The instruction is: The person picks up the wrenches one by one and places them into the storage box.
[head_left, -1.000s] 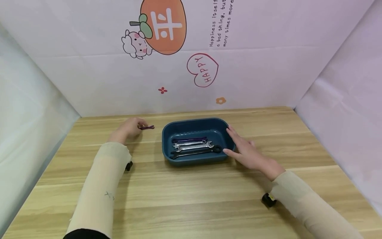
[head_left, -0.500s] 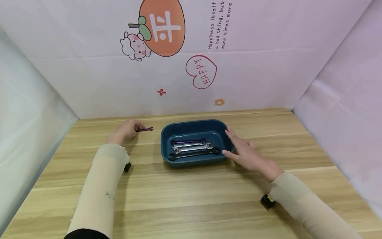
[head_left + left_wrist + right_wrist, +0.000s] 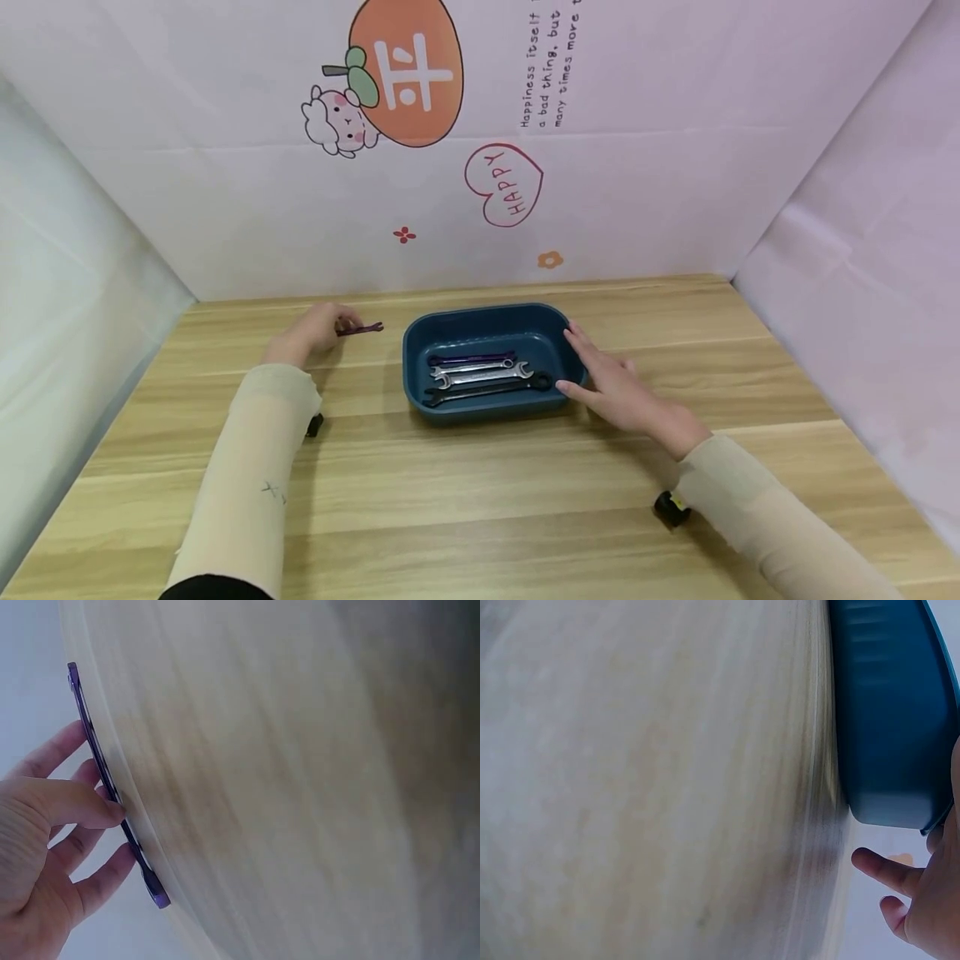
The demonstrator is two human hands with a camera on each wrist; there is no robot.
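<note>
Left of the bin, my left hand (image 3: 313,328) pinches a small purple wrench (image 3: 365,329) just over the table. In the left wrist view the thumb presses the middle of the wrench (image 3: 102,765) against the fingers, with both ends sticking out. A dark blue bin (image 3: 487,323) stands at the middle of the table. Inside it lie a purple wrench (image 3: 472,359), silver wrenches (image 3: 483,375) and a long black wrench (image 3: 487,390), roughly side by side. My right hand (image 3: 615,385) rests at the bin's right end, fingers fairly straight along the rim.
The wooden table (image 3: 450,508) meets a printed white cloth (image 3: 645,183) behind the bin. White cloths also hang at both sides. A small black device (image 3: 671,508) sits under the right wrist.
My left hand has drawn slightly left with the purple wrench in it. The right hand stays at the bin's end; the head view has shifted a little.
</note>
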